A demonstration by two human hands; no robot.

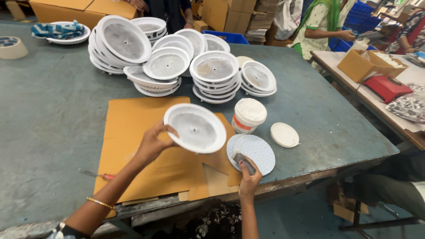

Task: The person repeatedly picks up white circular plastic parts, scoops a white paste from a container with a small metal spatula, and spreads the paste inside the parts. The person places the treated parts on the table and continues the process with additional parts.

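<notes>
1. Head view: the left hand [152, 142] pinches the rim of a white round housing [195, 128], fingers curled over its left edge, holding it tilted above the cardboard sheet [133, 128].
2. The right hand [249, 177] has its fingers pressed together around a small grey scraper [244, 162], resting on a stack of pale dotted discs [256, 150] near the table's front edge.
3. A white tub [248, 115] stands just beside the discs; its loose lid [284, 135] lies to the right, apart from both.
4. Piled housings [177, 62] crowd the far middle of the green table [53, 132].
5. Open tabletop lies left of the cardboard and right of the lid, out to the table's right corner.
</notes>
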